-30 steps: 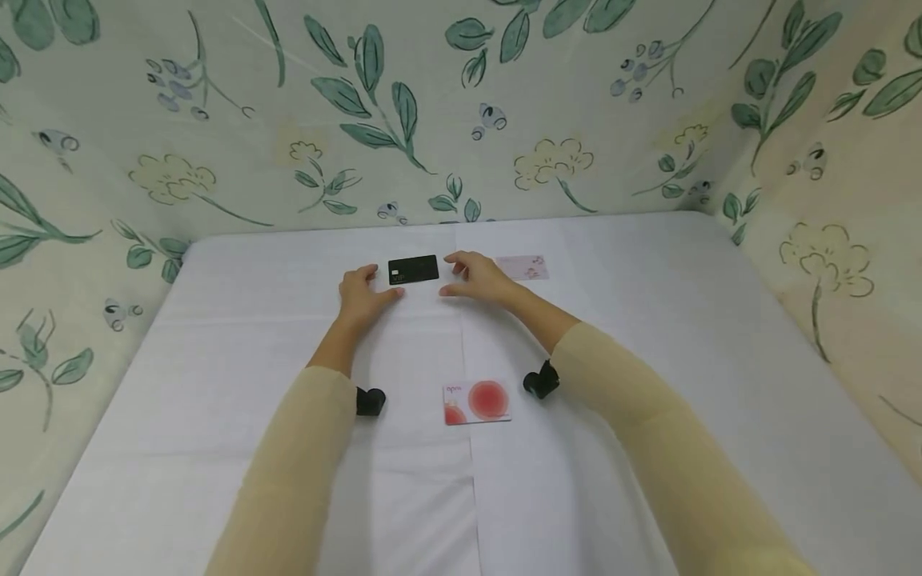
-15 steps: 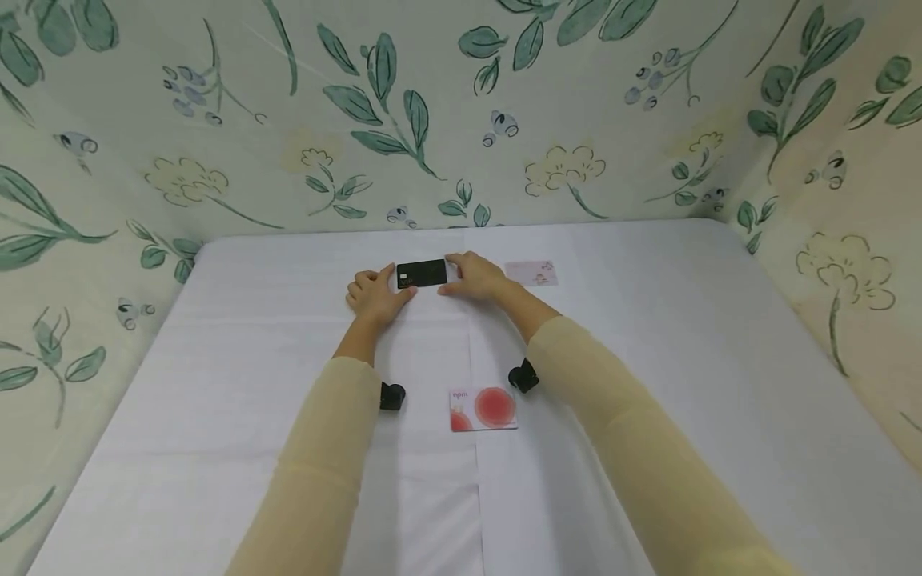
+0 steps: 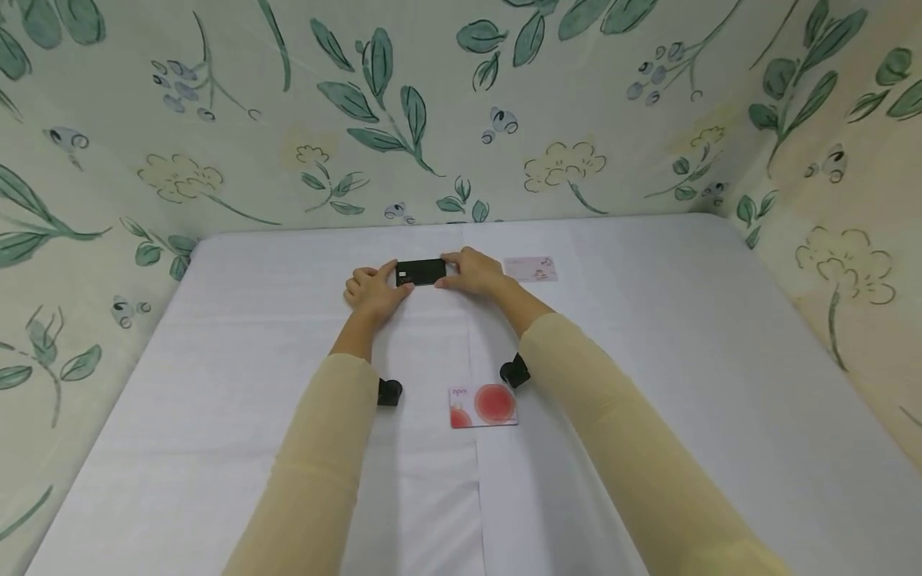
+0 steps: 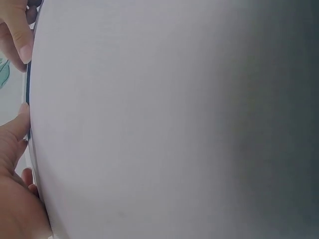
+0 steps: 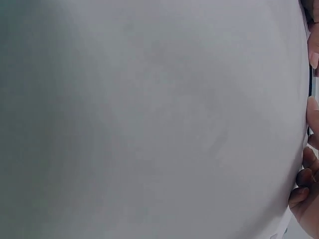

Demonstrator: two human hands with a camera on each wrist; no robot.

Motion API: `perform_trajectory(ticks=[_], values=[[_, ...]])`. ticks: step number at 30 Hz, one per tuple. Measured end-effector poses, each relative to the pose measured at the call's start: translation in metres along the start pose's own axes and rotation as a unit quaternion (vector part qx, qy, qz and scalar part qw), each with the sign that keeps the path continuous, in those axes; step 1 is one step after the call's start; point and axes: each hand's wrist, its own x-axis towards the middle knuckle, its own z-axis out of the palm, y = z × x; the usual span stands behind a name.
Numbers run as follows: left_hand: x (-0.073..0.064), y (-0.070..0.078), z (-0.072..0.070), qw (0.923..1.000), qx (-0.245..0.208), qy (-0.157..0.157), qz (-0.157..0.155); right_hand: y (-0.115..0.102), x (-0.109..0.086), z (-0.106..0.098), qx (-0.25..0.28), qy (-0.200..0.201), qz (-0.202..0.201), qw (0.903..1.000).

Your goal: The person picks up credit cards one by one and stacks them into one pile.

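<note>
A black card (image 3: 421, 273) with a small chip at its left lies flat toward the far edge of the white-covered table. My left hand (image 3: 370, 294) grips its left end, thumb at the lower corner and index finger at the upper one. The right end is pinched between thumb and forefinger of my right hand (image 3: 475, 274). From the left wrist, the black card (image 4: 28, 89) shows only as a thin dark strip between the fingertips of both hands. The right wrist view catches my right hand (image 5: 310, 199) at its right border.
A pale pink card (image 3: 531, 269) lies just right of my right hand. Nearer to me is a white card with red circles (image 3: 484, 406), between the forearms. Black wrist cameras (image 3: 390, 393) hang under both sleeves. Floral fabric (image 3: 403, 104) rises behind the table.
Both hands have closed in on the black card, the left one moving right, and now hold its two ends. The head view has shifted slightly.
</note>
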Motion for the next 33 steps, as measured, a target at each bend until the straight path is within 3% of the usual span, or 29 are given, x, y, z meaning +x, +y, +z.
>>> perform_trajectory(ticks=[10,24,28,33], values=[[-0.004,-0.004,0.002,0.9994,-0.01,0.026,0.019,0.006,-0.005,0.003,0.005,0.027,-0.033,0.9991],[-0.004,-0.015,0.005,0.9978,-0.007,0.009,0.065,0.013,-0.02,0.006,0.037,0.034,-0.1,0.9937],[-0.005,-0.018,0.008,0.9964,-0.013,0.026,0.08,0.015,-0.022,0.007,0.048,0.039,-0.107,0.9922],[-0.008,-0.025,0.013,0.9911,-0.007,0.057,0.12,0.014,-0.03,0.008,0.023,0.017,-0.108,0.9937]])
